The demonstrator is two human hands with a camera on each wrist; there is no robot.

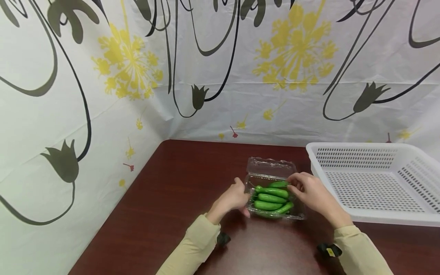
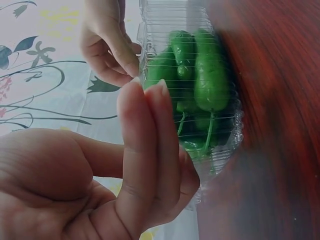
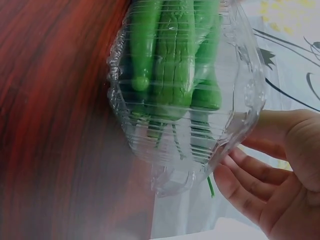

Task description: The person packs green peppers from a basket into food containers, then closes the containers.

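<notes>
A clear plastic clamshell box (image 1: 271, 168) lies with its lid tipped back, holding several green chili peppers (image 1: 270, 198) side by side. My left hand (image 1: 231, 198) is at the box's left end; in the left wrist view two fingers (image 2: 150, 135) extend straight up beside the ribbed wall. My right hand (image 1: 311, 191) reaches over the right rim, thumb and forefinger pinching the end of the rearmost pepper (image 1: 278, 184). In the right wrist view the thumb lies at the rim with the other fingers bent below it, and a thin green stem (image 3: 211, 186) sticks out near them.
A white perforated plastic basket (image 1: 316, 168) stands right of the box, close to the right forearm. The dark red-brown tabletop (image 1: 165, 191) runs back to a wall covering (image 1: 220, 68) printed with flowers. Black straps (image 1: 329, 250) sit at the wrists.
</notes>
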